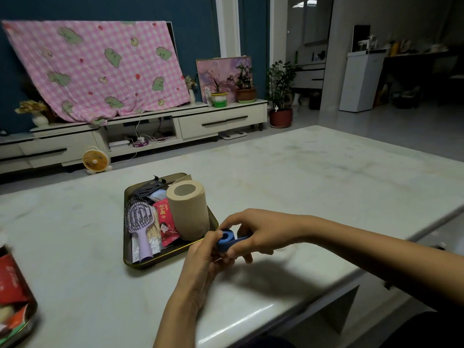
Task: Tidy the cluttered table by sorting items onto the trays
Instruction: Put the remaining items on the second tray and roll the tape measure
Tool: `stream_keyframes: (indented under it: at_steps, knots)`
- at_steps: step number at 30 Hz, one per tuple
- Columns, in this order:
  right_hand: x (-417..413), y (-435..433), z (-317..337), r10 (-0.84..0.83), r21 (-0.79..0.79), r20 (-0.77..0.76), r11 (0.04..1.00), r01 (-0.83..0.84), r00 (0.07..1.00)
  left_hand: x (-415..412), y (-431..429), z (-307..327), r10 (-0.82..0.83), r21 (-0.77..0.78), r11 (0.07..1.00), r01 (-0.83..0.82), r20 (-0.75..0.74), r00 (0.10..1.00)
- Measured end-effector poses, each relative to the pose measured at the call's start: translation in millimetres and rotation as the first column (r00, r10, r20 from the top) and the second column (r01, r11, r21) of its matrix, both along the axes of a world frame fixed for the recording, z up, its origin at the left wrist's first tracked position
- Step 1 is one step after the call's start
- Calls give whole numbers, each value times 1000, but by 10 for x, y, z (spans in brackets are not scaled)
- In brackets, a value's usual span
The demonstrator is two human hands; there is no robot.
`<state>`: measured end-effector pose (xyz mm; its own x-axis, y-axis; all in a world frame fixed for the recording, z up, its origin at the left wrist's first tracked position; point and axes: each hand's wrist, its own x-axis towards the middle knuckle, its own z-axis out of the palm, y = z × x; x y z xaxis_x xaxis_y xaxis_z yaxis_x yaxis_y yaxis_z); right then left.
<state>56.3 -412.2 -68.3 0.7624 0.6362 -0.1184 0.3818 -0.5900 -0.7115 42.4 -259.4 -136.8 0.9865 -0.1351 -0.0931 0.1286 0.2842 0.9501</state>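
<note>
1. Pale table (301, 172) carried the tray (150, 264), crowded around a paper roll (188, 209).
2. Your left hand (203, 254) and right hand (258, 232) were together, both pinching the blue band roll (226, 239) just beside the tray's near corner.
3. Winding its loose end tight first probably suited you best.

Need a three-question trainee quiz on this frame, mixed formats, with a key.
1. True or false: the paper roll stands upright on the tray.
2. Which hands hold the blue roll? A) left only B) right only C) both
3. Fill in: on the tray, the purple hairbrush lies to the ___ of the paper roll, as the camera sees it.

Key: 1 true. 2 C: the left hand and the right hand both grip it. 3 left.
</note>
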Motion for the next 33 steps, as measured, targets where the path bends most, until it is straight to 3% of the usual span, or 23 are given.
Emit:
stream_keyframes:
  at_steps: [3, 6, 9, 11, 13, 15, 17, 22, 27, 33]
  knots:
    - [8, -31, 8, -21, 72, -74, 997, 26, 997, -6, 15, 2, 18, 1, 1000, -18, -6, 1000]
    - [1, -5, -23, -80, 71, -7, 994, 81, 997, -11, 3, 8, 19, 0, 1000, -19, 0, 1000]
    - [-12, 43, -73, -189, 54, 142, 982, 183, 972, -16, -22, 17, 1, -1, 1000, -1, 19, 1000]
    - [-22, 69, -111, -242, -20, 333, 965, 263, 911, -18, -31, 23, -19, 2, 1000, 19, 30, 999]
    - [-20, 88, -153, -226, -113, 489, 941, 318, 843, -36, -42, 27, -37, 26, 999, 36, 48, 998]
    - [-13, 101, -176, -204, -139, 524, 938, 319, 827, -39, -42, 29, -25, 36, 999, 23, 54, 998]
    - [-21, 105, -158, -185, -130, 469, 953, 275, 863, -27, -36, 26, -5, 24, 1000, 4, 33, 999]
    - [-37, 90, -23, -30, -2, 170, 1000, 31, 985, -47, -23, 57, -14, 28, 1000, 14, 13, 1000]
    - [-13, 18, 99, 15, 81, -110, 997, -6, 994, -78, 12, 87, -18, -61, 998, 15, -58, 998]
    - [16, 2, 74, 48, 88, -190, 996, -32, 981, -74, 13, 79, -75, -57, 996, 72, -53, 996]
